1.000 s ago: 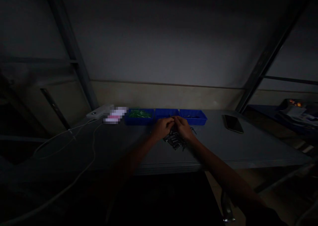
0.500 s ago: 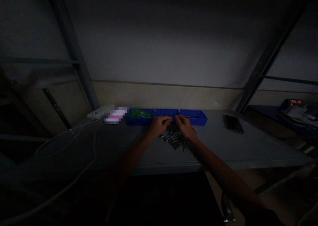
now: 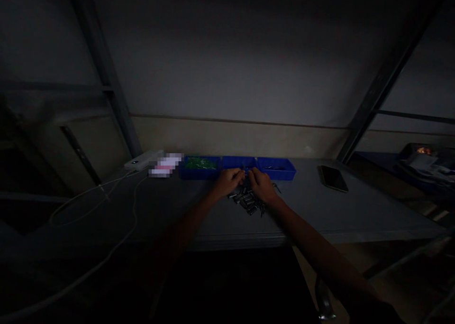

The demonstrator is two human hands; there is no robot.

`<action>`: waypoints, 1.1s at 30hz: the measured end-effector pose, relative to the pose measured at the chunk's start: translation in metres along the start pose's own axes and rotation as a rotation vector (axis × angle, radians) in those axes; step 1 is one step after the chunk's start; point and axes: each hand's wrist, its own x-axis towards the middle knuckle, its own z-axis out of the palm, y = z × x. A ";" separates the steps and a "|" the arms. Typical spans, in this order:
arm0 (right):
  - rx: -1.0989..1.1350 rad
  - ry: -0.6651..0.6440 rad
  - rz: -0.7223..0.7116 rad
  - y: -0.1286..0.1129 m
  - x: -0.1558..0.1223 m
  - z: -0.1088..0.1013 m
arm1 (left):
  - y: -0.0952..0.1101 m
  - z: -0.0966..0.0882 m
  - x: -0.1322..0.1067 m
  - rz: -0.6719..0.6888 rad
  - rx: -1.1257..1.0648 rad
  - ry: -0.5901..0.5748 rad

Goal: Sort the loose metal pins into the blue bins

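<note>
At the left, a thin white cable (image 3: 134, 208) loops across the grey, flat-topped counter (image 3: 163, 205) and drops over its front edge, near the left forearm. A sleeve or elbow catching that loop could drag the white, rectangular plastic box (image 3: 140, 161) beside which it ends. Next comes a bright, blurred-out rectangular patch (image 3: 165, 165), then a shallow blue plastic bin (image 3: 199, 174) heaped with glossy green pieces (image 3: 201, 162); the heap rises about to the rim, so a knock might spill some.

The left hand (image 3: 228, 181) has its fingers bent in toward the thumb, in front of the middle blue plastic bin (image 3: 239, 161), whose contents are mostly hidden. Whether it grips anything I cannot tell; the fingertips are too dark. A loose pile of small, shiny, dark metal pieces (image 3: 248, 201) lies on the counter, just below and between the hands. The right hand (image 3: 263, 184) faces the left, fingers likewise curled, its grip equally unclear; its heel or wrist could sweep pieces toward the front edge, and poor light would make a dropped one hard to find.

Behind it, the right-hand blue plastic bin (image 3: 280, 175) holds thin dark items. Farther right, well apart, lies a dark, flat phone (image 3: 333, 178).
</note>
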 end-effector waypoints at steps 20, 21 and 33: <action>-0.288 -0.153 0.062 -0.019 -0.006 -0.004 | 0.007 0.008 -0.007 0.122 0.375 0.162; -0.277 -0.150 0.064 -0.018 -0.005 -0.003 | 0.007 0.008 -0.007 0.126 0.383 0.164; 0.063 0.007 0.087 -0.006 -0.001 0.003 | 0.001 0.011 -0.005 0.169 0.142 0.152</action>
